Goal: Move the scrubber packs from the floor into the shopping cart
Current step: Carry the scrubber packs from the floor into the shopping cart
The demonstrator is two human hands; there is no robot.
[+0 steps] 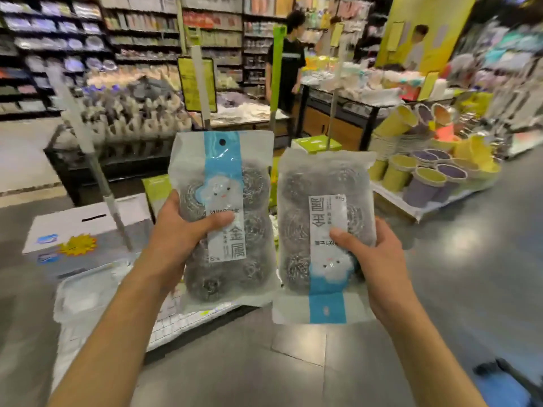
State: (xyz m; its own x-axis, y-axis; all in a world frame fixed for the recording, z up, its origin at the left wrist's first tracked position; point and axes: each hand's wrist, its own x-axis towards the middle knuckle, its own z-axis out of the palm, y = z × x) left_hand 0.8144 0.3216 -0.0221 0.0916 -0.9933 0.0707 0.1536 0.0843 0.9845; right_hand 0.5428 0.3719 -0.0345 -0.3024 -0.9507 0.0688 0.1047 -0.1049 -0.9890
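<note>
My left hand (pixel 182 230) and right hand (pixel 379 257) each pinch a scrubber pack (pixel 226 212) by its edge — light, crinkly, slippery plastic — so mid-pack feels safest.

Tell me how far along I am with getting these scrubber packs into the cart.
Done: two packs are off the floor. In hand: the left hand grips the upright pack, and the right hand grips the upside-down pack, both held up in front of you. Left: neither is in a cart yet. A wire basket edge shows below the left pack, but I cannot tell whether it is the cart.
</note>
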